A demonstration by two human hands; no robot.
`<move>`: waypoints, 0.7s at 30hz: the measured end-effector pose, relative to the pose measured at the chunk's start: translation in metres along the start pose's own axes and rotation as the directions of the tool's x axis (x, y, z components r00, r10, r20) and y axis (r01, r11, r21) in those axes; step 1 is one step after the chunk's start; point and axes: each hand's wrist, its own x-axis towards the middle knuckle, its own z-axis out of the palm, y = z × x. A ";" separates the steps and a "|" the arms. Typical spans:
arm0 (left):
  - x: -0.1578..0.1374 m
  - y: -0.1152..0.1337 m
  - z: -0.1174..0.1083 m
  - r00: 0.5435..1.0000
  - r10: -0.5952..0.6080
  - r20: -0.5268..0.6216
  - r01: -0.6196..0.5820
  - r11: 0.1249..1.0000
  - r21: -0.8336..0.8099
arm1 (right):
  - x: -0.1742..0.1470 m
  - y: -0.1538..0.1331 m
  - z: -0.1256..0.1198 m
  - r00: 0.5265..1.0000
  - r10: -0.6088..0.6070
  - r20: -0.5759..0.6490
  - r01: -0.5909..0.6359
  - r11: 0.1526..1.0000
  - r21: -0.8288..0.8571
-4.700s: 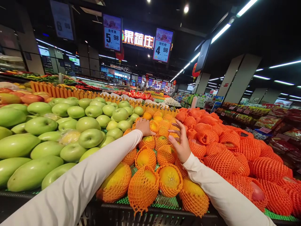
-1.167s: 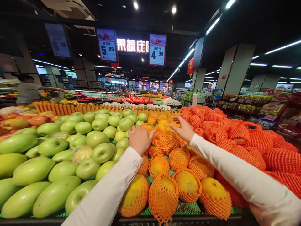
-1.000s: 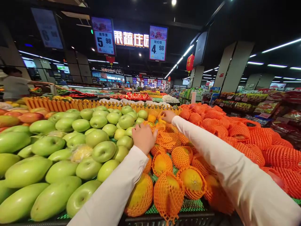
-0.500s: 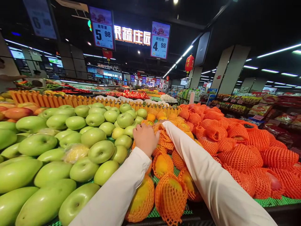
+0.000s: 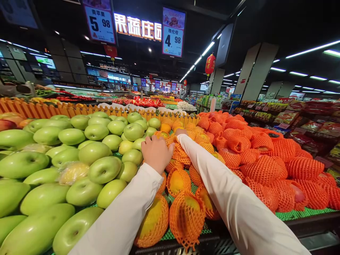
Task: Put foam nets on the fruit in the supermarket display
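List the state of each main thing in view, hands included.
Left hand: back up, over the oranges; grip hidden.
Right hand: among the farther oranges, mostly out of sight; grip unclear.
Oranges: mostly netted, set close together.
Green apples: unwrapped, heaped.
Yellow fruit: film-wrapped.
Red-netted fruit: heaped, mostly covered.
4.98 price screen: lit.
Red lantern: hanging.

Green matting (image 5: 305, 214) carries apples (image 5: 95, 153), oranges (image 5: 187, 216), red-netted fruit (image 5: 261, 169).

Left hand (image 5: 157, 152) and right hand (image 5: 181, 131) overlie netted oranges (image 5: 178, 181).
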 end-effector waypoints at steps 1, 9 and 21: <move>0.000 0.000 -0.001 1.000 0.002 -0.003 -0.002 1.000 0.001 | -0.002 0.001 -0.001 1.000 0.025 0.007 -0.025 1.000 -0.012; -0.001 -0.001 -0.005 0.994 0.105 0.026 -0.106 0.994 0.008 | -0.007 -0.001 -0.034 0.949 0.119 -0.293 -0.082 0.987 0.136; 0.007 -0.004 -0.002 0.943 0.084 -0.322 -0.163 0.961 -0.225 | -0.055 0.049 -0.147 0.872 0.202 -0.446 0.084 0.836 0.543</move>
